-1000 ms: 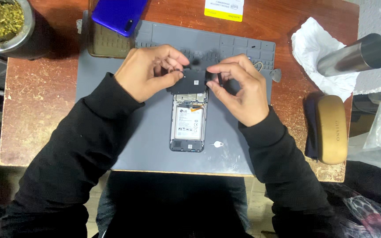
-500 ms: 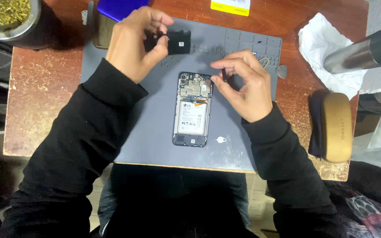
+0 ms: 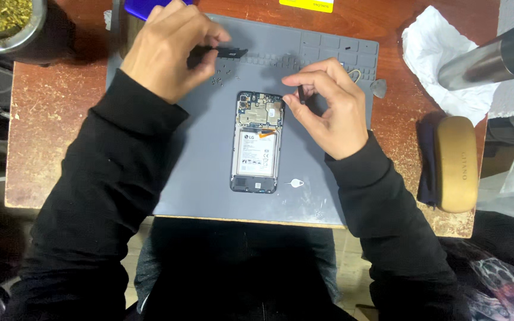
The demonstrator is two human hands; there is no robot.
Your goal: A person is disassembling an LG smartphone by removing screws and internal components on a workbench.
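Left hand (image 3: 165, 50) up at the far left of the grey work mat (image 3: 203, 178), fingers curled and pinched on a flat black cover piece (image 3: 224, 53), holding it just above the mat's top edge. A scatter of tiny screws (image 3: 224, 76) lies on the mat right below that piece.

Right hand (image 3: 331, 107) sits to the right of the opened phone (image 3: 257, 141), thumb and forefinger closed on a small dark part (image 3: 301, 95), the other fingers loosely bent. What that part is, I cannot tell; it is too small. It hangs just beside the phone's top right corner, not touching it.

The phone lies face down in the middle of the mat, back off, circuit board showing at the far end, white-labelled battery in the middle. A small metal pin tool (image 3: 294, 183) rests on the mat near its bottom right corner.

Further out on the wooden table (image 3: 49, 119): a tan glasses case (image 3: 456, 163) on the right, a steel tumbler (image 3: 489, 56) lying on crumpled white paper (image 3: 429, 53), a grey pick (image 3: 379, 89) at the mat's right edge, and a dark cup of greenish herb (image 3: 7, 24) at far left.
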